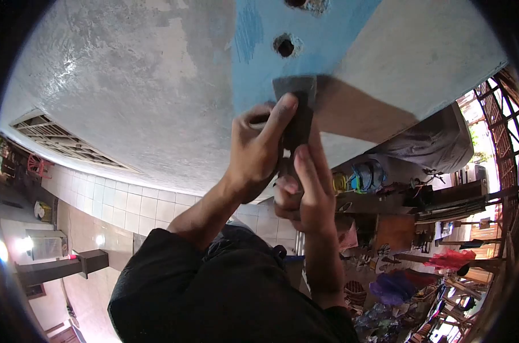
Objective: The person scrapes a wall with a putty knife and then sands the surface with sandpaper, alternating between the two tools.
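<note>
Scraper [296, 108] clasped between fingers [279, 117] of both hands, blade on ceiling [133, 74].

Grey plastered ceiling [128, 86], white-tiled wall [133, 200], perhaps cluttered furniture [396, 228] beyond

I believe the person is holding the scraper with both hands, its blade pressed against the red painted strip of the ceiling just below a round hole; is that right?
Not quite: the head view shows the painted strip is blue, not red. The rest holds: the left hand and right hand both hold the scraper, its blade against the ceiling just below the round hole.
</note>
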{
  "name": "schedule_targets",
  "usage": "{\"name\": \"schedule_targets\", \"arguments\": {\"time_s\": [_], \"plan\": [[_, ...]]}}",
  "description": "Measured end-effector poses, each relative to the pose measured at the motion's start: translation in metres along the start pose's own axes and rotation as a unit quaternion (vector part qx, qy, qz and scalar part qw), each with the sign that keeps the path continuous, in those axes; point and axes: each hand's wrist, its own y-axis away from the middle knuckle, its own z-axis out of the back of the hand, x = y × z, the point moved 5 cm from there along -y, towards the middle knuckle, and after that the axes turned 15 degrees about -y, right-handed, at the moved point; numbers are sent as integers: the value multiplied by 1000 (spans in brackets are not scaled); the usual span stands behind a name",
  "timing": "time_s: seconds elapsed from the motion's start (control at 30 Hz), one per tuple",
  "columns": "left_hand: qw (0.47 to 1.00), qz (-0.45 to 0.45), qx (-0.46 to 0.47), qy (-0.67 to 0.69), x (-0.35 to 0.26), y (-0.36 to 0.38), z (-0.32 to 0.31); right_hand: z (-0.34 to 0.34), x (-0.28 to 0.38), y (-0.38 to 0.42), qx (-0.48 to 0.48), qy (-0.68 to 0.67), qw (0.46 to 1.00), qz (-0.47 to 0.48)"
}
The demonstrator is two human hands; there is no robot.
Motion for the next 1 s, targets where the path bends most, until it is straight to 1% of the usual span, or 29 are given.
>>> {"name": "schedule_targets", "arguments": {"time_s": [0.03,0.1,0.13,0.2,0.23,0.33,0.37,0.4,0.5,0.53,0.6,0.63,0.67,0.73,0.77,0.87,0.9,1.0], "plan": [[1000,-9,1,-11,-3,-4,0,-1,-4,-2,5,23,999,27],[999,-10,-1,-38,-3,-2,4,-8,2,1,4,11,1000,-7],[1000,-17,1,-23,-7,0,5,-14,7,2,4,5,1000,-24],[999,-41,14,11,-22,-6,1,-23,16,-5,27,-7,1000,-10],[999,-40,16,15,-21,-6,3,-25,16,-5,14,5,1000,-15],[1000,28,-10,-7,-6,3,5,-12,-2,4,-10,-2,1000,-9],[1000,7,10,14,-1,1,4,-12,-4,2,-4,14,1000,22],[1000,-3,16,4,-4,0,5,-11,-5,0,1,31,998,53],[999,-22,30,-20,-22,-5,4,-15,3,1,-2,6,1000,8],[999,-14,25,-15,-20,-4,5,-14,3,1,-5,-1,1000,-3],[1000,-9,11,-2,-16,-2,5,-24,7,-2,2,11,999,35],[1000,17,13,-14,-9,2,6,-22,1,3,-15,5,1000,6],[999,4,16,-29,-11,-2,7,-20,-4,8,-32,-3,999,-23],[998,-3,19,-66,-10,-1,11,-23,-3,8,-31,10,999,-2],[999,-5,32,-25,-10,-2,10,-28,-1,6,-22,1,1000,-7],[999,-42,33,-2,-28,-7,6,-33,8,2,-13,-16,1000,-9],[1000,-10,25,1,-20,-5,7,-31,6,2,-14,-12,1000,-7],[1000,5,26,3,-5,-1,11,-20,-1,-2,-2,39,999,32]]}}
